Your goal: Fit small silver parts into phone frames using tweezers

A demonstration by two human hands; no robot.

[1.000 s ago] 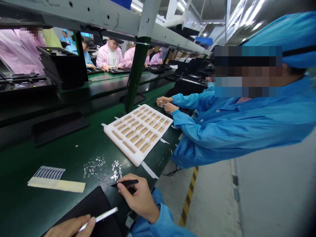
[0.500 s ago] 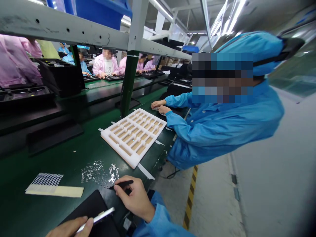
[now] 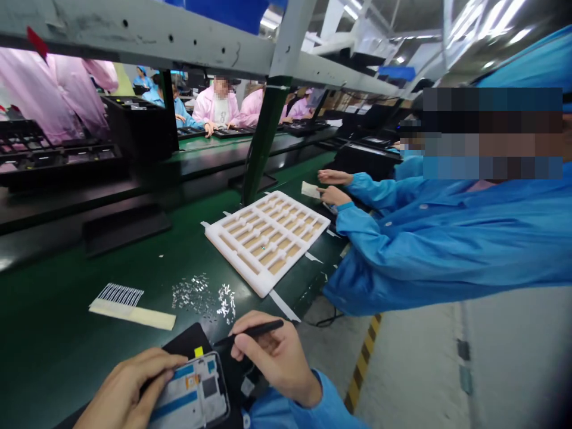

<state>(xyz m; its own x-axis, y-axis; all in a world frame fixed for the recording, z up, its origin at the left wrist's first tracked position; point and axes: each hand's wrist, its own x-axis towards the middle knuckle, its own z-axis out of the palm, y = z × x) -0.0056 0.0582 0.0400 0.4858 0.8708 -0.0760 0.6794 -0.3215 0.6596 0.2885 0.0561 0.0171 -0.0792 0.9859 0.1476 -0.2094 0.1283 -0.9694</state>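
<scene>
My left hand point(image 3: 127, 387) grips an open phone housing point(image 3: 206, 411) by its left edge. The housing's inner side faces up, with blue strips, a dark square and a yellow tab at the top edge. In my right hand point(image 3: 279, 357) are slim black tweezers point(image 3: 263, 328), pinched between thumb and fingers, their tip pointing left just above the housing's upper corner. A black pad point(image 3: 190, 337) lies beneath the housing. Beyond my hands are scattered tiny silver pieces point(image 3: 192, 295) and a pile of small white pieces point(image 3: 226, 302) on the green bench.
A cream strip sheet point(image 3: 134, 316) with white strips point(image 3: 120, 294) lies at left. A white foam tray point(image 3: 259, 277) with slots is taped to the bench point(image 3: 53, 339). A co-worker in a blue sleeve point(image 3: 370, 223) works at right. A green post point(image 3: 263, 143) stands behind the tray.
The phone housing has turned from edge-on to inner side up in my left hand. My right hand stays on the tweezers. The view has swung left, and the co-worker's hands have shifted.
</scene>
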